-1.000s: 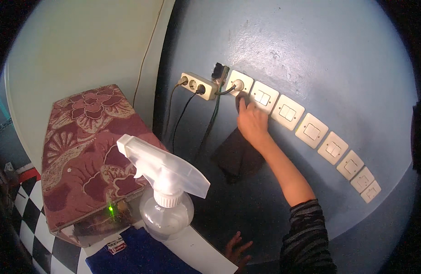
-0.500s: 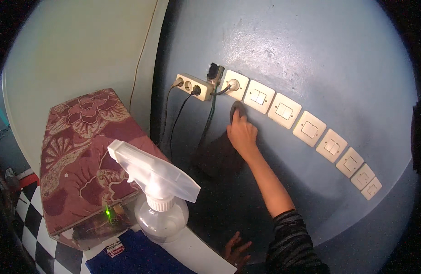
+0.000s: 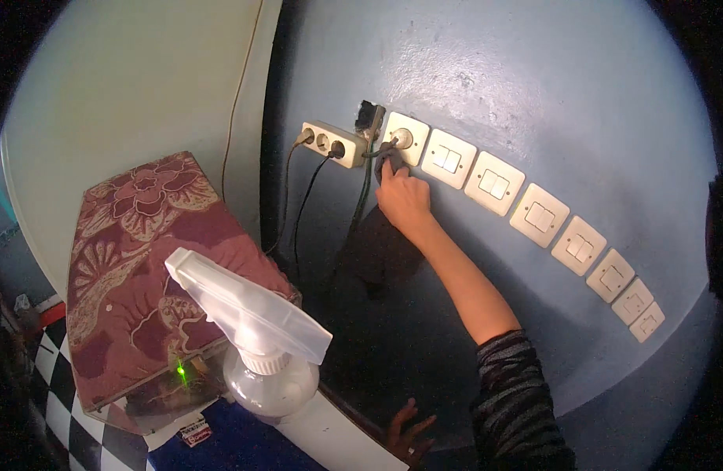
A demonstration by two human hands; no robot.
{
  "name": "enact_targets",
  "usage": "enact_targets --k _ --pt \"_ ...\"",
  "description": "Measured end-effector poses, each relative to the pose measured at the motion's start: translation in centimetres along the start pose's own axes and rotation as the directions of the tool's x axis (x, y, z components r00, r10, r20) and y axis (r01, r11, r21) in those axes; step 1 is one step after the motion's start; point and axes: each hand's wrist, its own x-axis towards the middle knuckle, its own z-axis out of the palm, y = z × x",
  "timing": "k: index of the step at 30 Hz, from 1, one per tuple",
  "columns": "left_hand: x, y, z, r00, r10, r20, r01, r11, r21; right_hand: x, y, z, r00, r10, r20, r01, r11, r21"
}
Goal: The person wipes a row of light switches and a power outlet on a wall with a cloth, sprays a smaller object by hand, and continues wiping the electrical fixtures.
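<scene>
My right hand (image 3: 405, 194) presses a dark cloth (image 3: 387, 159) with its fingers against the lower left part of a cream wall socket (image 3: 406, 140). The cloth lies right beside the plug and its dark cable. Low in the picture, near the edge of the white table, my left hand (image 3: 409, 433) has its fingers spread and holds nothing visible; a ring shows on one finger. A clear spray bottle (image 3: 273, 386) with a whitish trigger head stands upright on the table, left of both hands.
Several cream light switches (image 3: 495, 183) run rightward along the blue wall. Left of the socket is a power strip (image 3: 324, 144) with two plugs and hanging cables. A maroon floral cloth (image 3: 149, 259) covers a box with a green light. Blue fabric (image 3: 236, 439) lies on the white table (image 3: 338, 432).
My right hand has moved up and left with the cloth, from below the socket onto its lower left edge. The view has shifted slightly. My left hand remains low with fingers apart.
</scene>
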Motion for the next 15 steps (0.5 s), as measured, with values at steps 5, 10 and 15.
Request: enact_targets --k 5,10,15 --pt "-1.1 1.0 0.3 0.955 -0.295 0.022 0.294 0.956 0.022 0.5 -0.2 0.4 0.995 0.090 0.036 -0.091 0.995 0.028" --pt "-1.9 0.8 -0.9 0.805 -0.547 0.231 0.528 0.837 0.144 -1.1 0.4 -1.3 0.984 0.176 0.026 -0.178 0.972 0.155" --pt "0.0 2.0 -2.6 0.668 -0.601 0.439 0.608 0.781 0.143 -10.6 1.2 -6.0 0.913 0.350 0.210 -0.407 0.734 0.544"
